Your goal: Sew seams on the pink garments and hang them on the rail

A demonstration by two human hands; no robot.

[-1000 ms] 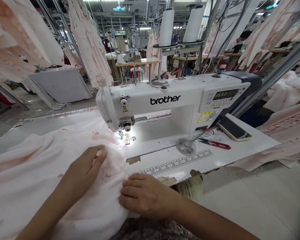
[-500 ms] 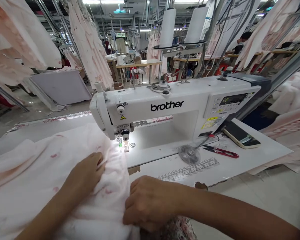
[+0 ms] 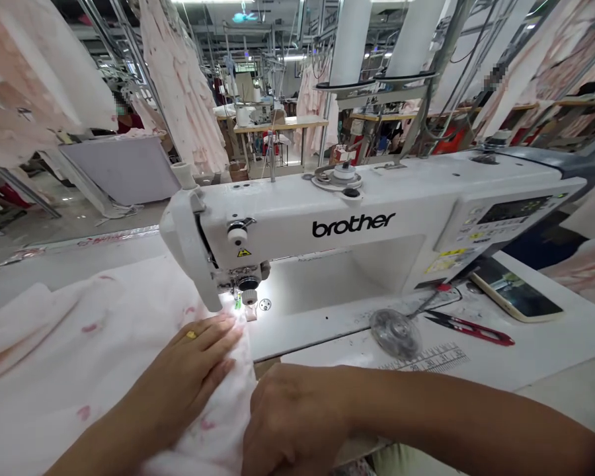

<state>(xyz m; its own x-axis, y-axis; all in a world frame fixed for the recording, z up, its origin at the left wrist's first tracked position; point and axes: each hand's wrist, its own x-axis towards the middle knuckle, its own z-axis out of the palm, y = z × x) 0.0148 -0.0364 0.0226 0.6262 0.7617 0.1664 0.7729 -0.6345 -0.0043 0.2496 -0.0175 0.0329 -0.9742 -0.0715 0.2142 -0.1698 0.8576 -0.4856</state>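
Note:
White fabric with pink marks point(image 3: 129, 311) spreads over the left of the machine bed, its right edge running under the lit presser foot point(image 3: 237, 301) of a white sewing machine point(image 3: 287, 218). My left hand point(image 3: 198, 357), a ring on one finger, lies flat on the cloth just in front of the foot, fingers stretched toward it. Lower down, my right hand point(image 3: 292, 416) is closed at the fabric's near right edge; its fingertips are hidden behind the back of the hand.
Right of the fabric, a clear round disc point(image 3: 395, 332) on a metal arm stands over a printed ruler point(image 3: 434, 357). Red thread snips point(image 3: 471, 327) and a phone point(image 3: 518, 291) lie on the table. Thread cones point(image 3: 350, 43) stand behind, and garments point(image 3: 178, 86) hang beyond.
My left hand has gone from a bunched grip on the cloth to lying flat, closer to the presser foot. The fabric looks smoother there. My right hand stays closed at the edge, slightly lower.

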